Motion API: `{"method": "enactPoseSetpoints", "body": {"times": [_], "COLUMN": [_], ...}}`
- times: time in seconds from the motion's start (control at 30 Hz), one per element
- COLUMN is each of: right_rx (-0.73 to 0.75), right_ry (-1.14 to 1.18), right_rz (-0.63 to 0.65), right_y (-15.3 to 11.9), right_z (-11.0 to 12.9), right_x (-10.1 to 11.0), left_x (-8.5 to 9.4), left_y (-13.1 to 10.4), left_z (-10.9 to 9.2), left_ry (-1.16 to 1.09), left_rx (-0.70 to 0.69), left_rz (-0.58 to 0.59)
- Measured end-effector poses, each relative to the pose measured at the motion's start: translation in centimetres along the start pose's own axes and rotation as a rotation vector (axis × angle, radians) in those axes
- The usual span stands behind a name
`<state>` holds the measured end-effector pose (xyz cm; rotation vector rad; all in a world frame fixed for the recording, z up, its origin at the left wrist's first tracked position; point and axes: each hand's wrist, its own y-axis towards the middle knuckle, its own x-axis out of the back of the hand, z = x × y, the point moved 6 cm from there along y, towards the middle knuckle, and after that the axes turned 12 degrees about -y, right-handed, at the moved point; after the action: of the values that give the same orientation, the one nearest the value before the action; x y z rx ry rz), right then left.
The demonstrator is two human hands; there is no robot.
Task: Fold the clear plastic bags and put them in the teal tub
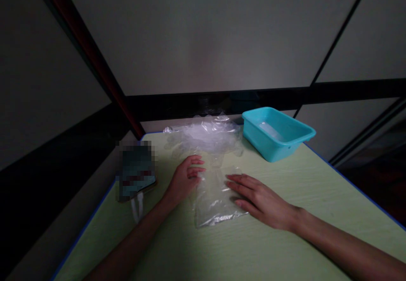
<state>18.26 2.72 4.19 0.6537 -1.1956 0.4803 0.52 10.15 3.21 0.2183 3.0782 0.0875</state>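
From my head view, I take the turquoise basin [268,145] as my landmark: one tub of smooth, moulded plastic, rectangular with rounded corners and a rolled rim. A single whitish, translucent patch [271,131] shows inside the basin, too dim to identify.

Nearer to me than the basin and to its left lies one clear plastic piece [215,203], thin, flat and roughly rectangular, its film wrinkled and shiny along the near edge. Both my hands are at it, well apart from the basin. My left hand [186,176], the farther from the basin, is open, its fingers loosely bent and their tips at the film's left edge. My right hand [263,203], on the near side of the basin, is open too, fingers stretched out over the film's right side, gripping nothing.

Just left of the basin spreads one heap of crumpled clear film [206,139], with rounded, finger-like lobes; I cannot count its layers. Well left of the basin sits one dark slab [136,171], pixelated over, with one white looped strap [137,207] beside it. Under the basin is one pale green, faintly grained tabletop [317,184] with a blue edge.
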Motion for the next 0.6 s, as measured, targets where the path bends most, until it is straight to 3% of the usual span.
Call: {"method": "enactPoseSetpoints", "body": {"times": [0.23,0.37,0.5,0.6], "right_rx": [-0.009,0.006,0.137,0.283], "right_ry": [-0.031,-0.028,-0.054,-0.029], "right_rz": [0.022,0.015,0.072,0.162], "right_y": [-0.1,-0.1,0.1,0.4], "right_z": [0.0,-0.2,1.2,3.5], "right_x": [-0.2,0.0,0.6,0.6], "left_x": [-0.4,0.7,1.9,1.8], "left_y": [-0.1,-0.6,-2.1,-3.1], "left_z": [0.0,-1.2,-2.0,-1.4], "left_ry": [0.094,0.255,0.426,0.621], "left_rx": [-0.047,-0.137,-0.193,-0.17], "left_rz": [0.042,0.01,0.042,0.176]}}
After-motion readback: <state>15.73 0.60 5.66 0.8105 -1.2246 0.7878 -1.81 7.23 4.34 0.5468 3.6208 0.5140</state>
